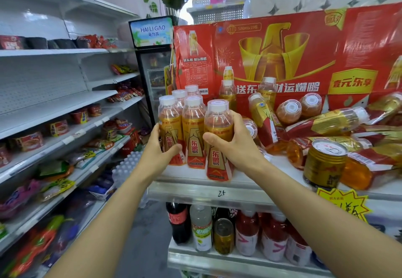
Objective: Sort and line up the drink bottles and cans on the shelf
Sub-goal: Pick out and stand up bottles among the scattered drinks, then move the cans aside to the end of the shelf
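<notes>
Standing upright at the left front of the shelf [195, 187]: a cluster of orange-and-gold drink bottles with white caps.

Left hand [159, 147]: fingers and thumb curled round the front-left bottle [168, 125], gripping its lower label.

Right hand [236, 140]: wrapped round the front-right bottle [217, 129], thumb across the front of the label, fingers behind; this bottle stands at the shelf's front edge, just beside the middle bottle [193, 125].

Behind these: three more upright bottles [185, 95], close together in rows.

Right half of the shelf: a heap of fallen bottles [326, 123] of the same kind, lying on their sides and across one another; two upright ones stand against the red carton [282, 49] at the back.

Front right: one gold can [324, 163], upright, touching a fallen bottle beside it.

Shelf edge: a yellow star-shaped price tag [343, 203] below the can.

Lower shelf [217, 260]: upright mixed drinks, including a dark cola bottle [178, 223].

Left aisle: white racks of packaged snacks [58, 129].
</notes>
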`<state>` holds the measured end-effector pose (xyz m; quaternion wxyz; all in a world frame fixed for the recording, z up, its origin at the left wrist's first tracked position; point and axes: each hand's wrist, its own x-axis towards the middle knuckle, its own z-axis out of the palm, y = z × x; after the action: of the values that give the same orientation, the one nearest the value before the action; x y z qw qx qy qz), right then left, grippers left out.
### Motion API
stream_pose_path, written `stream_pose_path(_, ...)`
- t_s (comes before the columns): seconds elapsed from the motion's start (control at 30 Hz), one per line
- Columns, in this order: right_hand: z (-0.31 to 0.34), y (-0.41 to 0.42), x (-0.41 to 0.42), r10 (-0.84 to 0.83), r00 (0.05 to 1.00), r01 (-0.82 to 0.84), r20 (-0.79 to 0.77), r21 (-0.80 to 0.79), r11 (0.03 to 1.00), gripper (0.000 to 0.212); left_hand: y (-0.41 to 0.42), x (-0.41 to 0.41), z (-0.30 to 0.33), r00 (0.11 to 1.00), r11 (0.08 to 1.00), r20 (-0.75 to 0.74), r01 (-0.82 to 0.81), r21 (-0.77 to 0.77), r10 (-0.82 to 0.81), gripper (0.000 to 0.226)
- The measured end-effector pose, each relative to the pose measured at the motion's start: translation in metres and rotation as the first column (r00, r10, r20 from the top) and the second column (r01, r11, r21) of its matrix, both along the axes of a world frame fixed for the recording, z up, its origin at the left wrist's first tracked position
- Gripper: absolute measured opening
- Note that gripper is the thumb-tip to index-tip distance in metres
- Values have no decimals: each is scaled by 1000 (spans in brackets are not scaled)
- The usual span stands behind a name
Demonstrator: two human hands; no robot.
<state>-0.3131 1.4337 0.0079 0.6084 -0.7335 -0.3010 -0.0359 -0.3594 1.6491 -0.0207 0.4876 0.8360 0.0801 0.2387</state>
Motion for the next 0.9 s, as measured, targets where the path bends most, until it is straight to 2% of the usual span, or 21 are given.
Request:
stream_pose_path(0.1,3,-3,-5,-17,1000,17,5,-43,999,70,-6,-5,3,998,986,-32,-53,157,59,72)
stream_pose_path(0.2,7,-12,-13,-78,993,91,84,-163,982,60,-17,-18,5,995,950,-10,-96,299,104,78)
stream_pose_path(0.3,3,-28,-26,-185,953,250,241,-275,928,63,-46,-39,7,992,899,23,-122,421,124,87)
stream_pose_path(0.4,-8,-51,-43,-272,841,446,468,-315,838,61,-79,-57,6,986,856,158,-127,501,54,80)
stream_pose_path(0.5,-19,-81,-59,-297,709,586,639,-302,752,58,-115,-65,1,961,843,276,-121,525,-33,66)
stream_pose_path(0.67,-33,-147,-71,-359,611,707,705,-283,648,50,-186,-56,-7,916,838,338,-4,545,-215,57)
stream_pose_path(0.9,-43,-248,-49,-455,598,757,660,-278,591,47,-271,-2,-17,907,865,269,169,472,-323,66)
